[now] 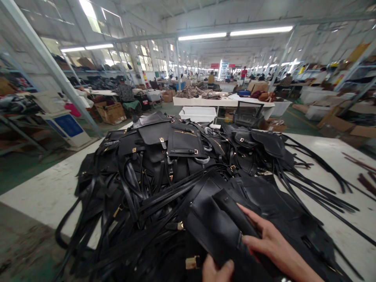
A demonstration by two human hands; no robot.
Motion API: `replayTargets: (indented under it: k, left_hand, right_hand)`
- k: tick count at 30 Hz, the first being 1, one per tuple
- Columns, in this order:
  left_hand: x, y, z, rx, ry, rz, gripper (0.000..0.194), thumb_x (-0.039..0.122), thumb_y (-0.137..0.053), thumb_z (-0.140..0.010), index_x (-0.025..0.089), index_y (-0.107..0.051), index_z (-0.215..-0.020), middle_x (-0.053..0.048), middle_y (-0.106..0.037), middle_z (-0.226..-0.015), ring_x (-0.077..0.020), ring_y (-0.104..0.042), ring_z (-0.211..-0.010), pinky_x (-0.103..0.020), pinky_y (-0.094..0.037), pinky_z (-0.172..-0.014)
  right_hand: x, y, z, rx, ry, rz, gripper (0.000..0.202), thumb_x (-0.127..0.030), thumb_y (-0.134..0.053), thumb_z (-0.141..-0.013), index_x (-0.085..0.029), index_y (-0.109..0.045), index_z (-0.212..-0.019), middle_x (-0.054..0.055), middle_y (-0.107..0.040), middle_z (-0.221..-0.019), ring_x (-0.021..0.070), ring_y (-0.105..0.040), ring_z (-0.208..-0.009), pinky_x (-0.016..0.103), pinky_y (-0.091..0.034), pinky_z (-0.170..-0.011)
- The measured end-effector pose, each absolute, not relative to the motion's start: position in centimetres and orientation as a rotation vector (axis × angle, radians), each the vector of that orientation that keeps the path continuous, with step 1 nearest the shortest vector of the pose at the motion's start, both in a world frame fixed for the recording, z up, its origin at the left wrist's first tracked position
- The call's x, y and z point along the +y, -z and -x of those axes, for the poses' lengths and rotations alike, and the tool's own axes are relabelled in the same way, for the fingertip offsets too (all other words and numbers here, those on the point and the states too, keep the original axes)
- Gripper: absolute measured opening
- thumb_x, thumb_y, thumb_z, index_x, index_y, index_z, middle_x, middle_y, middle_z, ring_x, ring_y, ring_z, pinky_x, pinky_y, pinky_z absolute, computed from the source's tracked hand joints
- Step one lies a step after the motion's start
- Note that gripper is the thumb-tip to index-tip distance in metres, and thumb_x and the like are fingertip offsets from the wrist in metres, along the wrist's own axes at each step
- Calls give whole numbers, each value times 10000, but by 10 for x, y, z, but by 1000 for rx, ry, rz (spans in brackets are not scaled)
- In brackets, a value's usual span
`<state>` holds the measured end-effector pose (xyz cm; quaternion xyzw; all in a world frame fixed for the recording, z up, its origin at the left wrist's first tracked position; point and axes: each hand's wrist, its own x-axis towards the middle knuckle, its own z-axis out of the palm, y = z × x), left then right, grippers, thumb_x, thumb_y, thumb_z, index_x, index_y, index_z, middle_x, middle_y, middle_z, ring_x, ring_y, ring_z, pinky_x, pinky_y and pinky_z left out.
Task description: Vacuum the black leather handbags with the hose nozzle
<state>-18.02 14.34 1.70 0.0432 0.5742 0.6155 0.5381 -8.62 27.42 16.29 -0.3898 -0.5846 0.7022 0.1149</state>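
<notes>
Near the front edge, a black leather piece (211,219) is raised at a tilt over the pile. My left hand (216,270) pinches its lower edge at the bottom of the view. From the right, my right hand (268,241) grips a narrower folded black flap (232,207) lying over that piece, thumb on the near side and fingers on the far side. Beyond both hands spreads a big heap of black leather bag parts (152,137) with gold buckles, zips and long straps.
The heap lies on a pale table (38,196); black straps (323,188) trail over its right side. Past the table stand a white bin (198,114), a mesh-backed chair (248,113) and a cardboard box (110,112). People sit and stand farther back.
</notes>
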Motion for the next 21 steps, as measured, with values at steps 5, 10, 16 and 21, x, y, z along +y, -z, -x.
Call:
replayTargets:
  k: [5,10,16,21]
  left_hand:
    - [148,-33,287,1777,-1747,-64,649,395,-703,-571,182,-448,-1128,-56,-565,-914,-144,-576,-691,-254,-488,-558]
    - [183,-51,340,1588,-1699,-407,477,366,-639,-663,133,-572,-1074,-89,-637,-945,-180,-575,-788,-267,-463,-655]
    - [194,-56,337,1442,-1646,-478,391,372,-625,-678,117,-638,-975,-48,-655,-757,-139,-542,-618,-247,-437,-560]
    - [190,-60,330,1449,-1631,-443,322,347,-646,-660,114,-661,-882,-22,-623,-672,-96,-488,-516,-220,-405,-495]
  right_hand:
    - [255,-148,96,-1677,-2176,1108,776,-167,-569,-663,-198,-241,-1365,-6,-596,-779,85,-462,-456,196,-390,-405]
    - [246,-154,119,-1660,-2230,1047,760,-159,-594,-638,-224,-304,-1338,28,-583,-965,50,-440,-453,176,-348,-402]
    - [253,-160,152,-1637,-2280,1004,732,-134,-578,-639,-238,-331,-1320,-9,-598,-865,57,-476,-431,178,-389,-393]
    - [256,-164,183,-1688,-2154,983,745,-113,-565,-630,-230,-331,-1328,-29,-600,-802,50,-456,-417,167,-383,-379]
